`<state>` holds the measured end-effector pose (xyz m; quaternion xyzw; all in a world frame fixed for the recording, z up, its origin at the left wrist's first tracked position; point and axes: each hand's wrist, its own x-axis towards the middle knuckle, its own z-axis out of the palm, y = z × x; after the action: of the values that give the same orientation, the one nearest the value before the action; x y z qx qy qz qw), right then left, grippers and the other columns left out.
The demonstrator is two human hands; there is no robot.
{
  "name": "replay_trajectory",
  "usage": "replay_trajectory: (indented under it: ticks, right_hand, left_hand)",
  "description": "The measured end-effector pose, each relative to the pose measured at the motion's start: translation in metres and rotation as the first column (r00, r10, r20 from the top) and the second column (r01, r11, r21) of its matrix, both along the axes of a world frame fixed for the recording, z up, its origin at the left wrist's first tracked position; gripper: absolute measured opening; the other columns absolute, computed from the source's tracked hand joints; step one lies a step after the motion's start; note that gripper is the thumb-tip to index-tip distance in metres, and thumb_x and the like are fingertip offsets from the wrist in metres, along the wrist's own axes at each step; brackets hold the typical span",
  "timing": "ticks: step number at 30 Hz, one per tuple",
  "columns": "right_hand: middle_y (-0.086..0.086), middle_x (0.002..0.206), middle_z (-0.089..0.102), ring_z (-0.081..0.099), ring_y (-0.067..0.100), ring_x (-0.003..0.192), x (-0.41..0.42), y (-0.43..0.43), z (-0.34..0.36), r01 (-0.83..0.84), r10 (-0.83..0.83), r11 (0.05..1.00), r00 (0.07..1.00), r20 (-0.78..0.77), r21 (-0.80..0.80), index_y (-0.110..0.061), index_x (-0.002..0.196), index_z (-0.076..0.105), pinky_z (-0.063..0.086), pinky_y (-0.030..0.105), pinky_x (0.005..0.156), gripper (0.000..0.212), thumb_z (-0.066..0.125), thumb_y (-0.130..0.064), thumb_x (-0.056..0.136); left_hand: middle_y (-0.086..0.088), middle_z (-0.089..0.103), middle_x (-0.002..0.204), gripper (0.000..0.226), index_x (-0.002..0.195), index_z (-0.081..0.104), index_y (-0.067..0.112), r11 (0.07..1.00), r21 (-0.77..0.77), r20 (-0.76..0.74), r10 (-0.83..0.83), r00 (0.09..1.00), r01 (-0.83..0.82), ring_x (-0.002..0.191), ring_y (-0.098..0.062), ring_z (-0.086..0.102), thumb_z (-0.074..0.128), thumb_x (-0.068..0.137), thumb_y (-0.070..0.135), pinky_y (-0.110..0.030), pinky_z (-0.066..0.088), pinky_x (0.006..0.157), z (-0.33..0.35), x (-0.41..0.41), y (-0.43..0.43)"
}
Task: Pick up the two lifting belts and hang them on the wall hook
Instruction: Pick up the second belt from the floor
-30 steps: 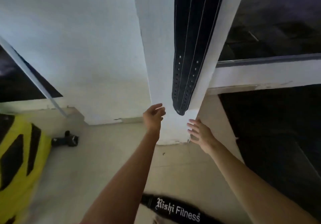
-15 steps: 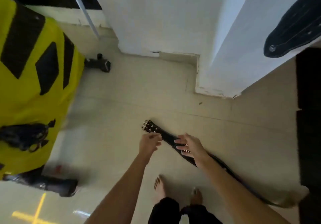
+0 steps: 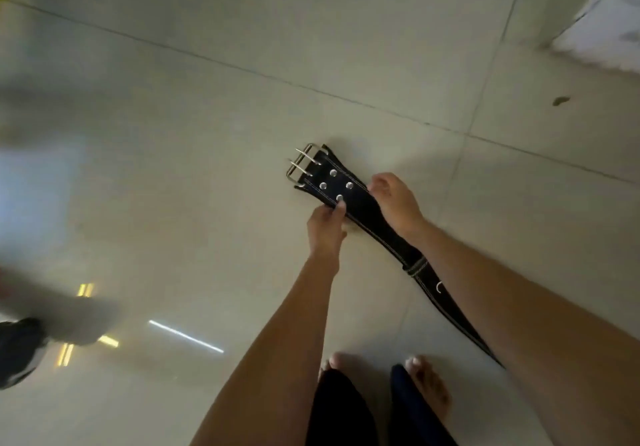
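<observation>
Head camera looks straight down at a pale tiled floor, where a black leather lifting belt lies stretched out diagonally, its steel double-prong buckle at the far end and four rivets just behind it. The left hand pinches the belt's near edge beside the rivets, thumb pressed on top. The right hand curls over the opposite edge, fingers closed down around it. The strap runs back under the right forearm toward the person's bare feet. At the left edge a dark, blurred shape sits on the floor; I cannot tell what it is.
</observation>
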<state>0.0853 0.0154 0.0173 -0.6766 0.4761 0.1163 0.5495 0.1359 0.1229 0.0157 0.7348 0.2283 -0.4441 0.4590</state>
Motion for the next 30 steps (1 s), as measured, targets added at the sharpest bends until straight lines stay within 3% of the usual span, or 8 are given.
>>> replay_trajectory:
  ticks: [3, 7, 12, 17, 21, 25, 30]
  right_hand:
    - [0.018, 0.117, 0.062, 0.058, 0.032, 0.107, -0.004, 0.001, -0.016, -0.18, 0.182, 0.983, 0.981, -0.067, 0.035, -0.002, 0.117, 0.055, 0.041, 0.031, 0.083, 0.031, 0.047, -0.023, 0.095]
    - [0.017, 0.115, 0.064, 0.059, 0.028, 0.103, -0.023, -0.002, 0.048, -0.18, 0.18, 0.984, 0.983, -0.024, 0.005, -0.003, 0.115, 0.06, 0.041, 0.029, 0.083, 0.03, 0.051, -0.022, 0.093]
    - [0.02, 0.101, 0.07, 0.063, 0.03, 0.094, -0.061, -0.013, 0.229, 0.008, -0.008, 1.0, 0.999, -0.031, 0.015, 0.002, 0.097, 0.07, 0.042, 0.029, 0.078, 0.027, 0.064, -0.022, 0.086]
    - [0.018, 0.079, 0.062, 0.055, 0.022, 0.075, -0.123, -0.024, 0.462, 0.051, -0.052, 0.998, 0.998, -0.042, -0.033, 0.002, 0.085, 0.068, 0.035, 0.029, 0.065, 0.03, 0.059, -0.026, 0.088]
    - [0.008, 0.073, 0.057, 0.053, 0.021, 0.069, -0.183, -0.033, 0.62, 0.253, -0.243, 0.961, 0.965, 0.1, -0.113, -0.006, 0.083, 0.065, 0.036, 0.028, 0.057, 0.022, 0.062, -0.027, 0.086]
    - [-0.011, 0.065, 0.049, 0.047, 0.006, 0.061, -0.233, -0.045, 0.724, 0.461, -0.372, 0.864, 0.855, 0.362, -0.202, -0.004, 0.104, 0.064, 0.039, 0.021, 0.061, 0.025, 0.061, -0.023, 0.088]
    - [-0.01, 0.07, 0.055, 0.052, 0.009, 0.065, -0.27, -0.042, 0.808, 0.561, -0.313, 0.786, 0.725, 0.614, -0.261, -0.001, 0.099, 0.067, 0.042, 0.024, 0.065, 0.022, 0.061, -0.019, 0.088]
  left_hand:
    - [-0.008, 0.062, 0.09, 0.021, 0.112, 0.059, 0.003, 0.987, -0.082, 0.007, 0.141, 0.99, -0.14, 0.081, -0.02, 0.062, 0.049, 0.097, 0.014, -0.023, 0.055, 0.063, -0.012, 0.001, -0.012]
    - [-0.015, 0.062, 0.099, 0.027, 0.119, 0.055, -0.002, 0.971, -0.088, -0.051, 0.219, 0.974, -0.223, 0.084, -0.026, 0.063, 0.045, 0.098, 0.012, -0.024, 0.055, 0.061, 0.051, -0.013, -0.013]
    - [-0.014, 0.064, 0.096, 0.027, 0.118, 0.055, -0.004, 0.98, -0.152, -0.098, 0.112, 0.989, -0.126, 0.073, -0.019, 0.063, 0.045, 0.099, 0.011, -0.021, 0.058, 0.057, 0.228, -0.045, -0.014]
    - [-0.007, 0.064, 0.089, 0.023, 0.116, 0.055, 0.001, 0.95, -0.302, -0.105, -0.109, 0.989, 0.073, 0.074, -0.018, 0.063, 0.042, 0.099, 0.012, -0.021, 0.058, 0.059, 0.458, -0.094, -0.034]
    - [-0.006, 0.066, 0.089, 0.017, 0.109, 0.058, 0.006, 0.83, -0.448, 0.039, -0.352, 0.935, 0.331, 0.072, -0.017, 0.064, 0.047, 0.098, 0.013, -0.019, 0.056, 0.055, 0.617, -0.128, -0.057]
    - [-0.006, 0.065, 0.083, 0.023, 0.109, 0.061, 0.005, 0.67, -0.494, 0.288, -0.475, 0.831, 0.555, 0.066, -0.017, 0.064, 0.053, 0.095, 0.021, -0.024, 0.056, 0.058, 0.728, -0.163, -0.087]
    - [0.0, 0.067, 0.074, 0.024, 0.088, 0.066, 0.012, 0.658, -0.504, 0.522, -0.284, 0.804, 0.56, 0.063, -0.011, 0.064, 0.055, 0.093, 0.032, -0.023, 0.056, 0.057, 0.835, -0.211, -0.109]
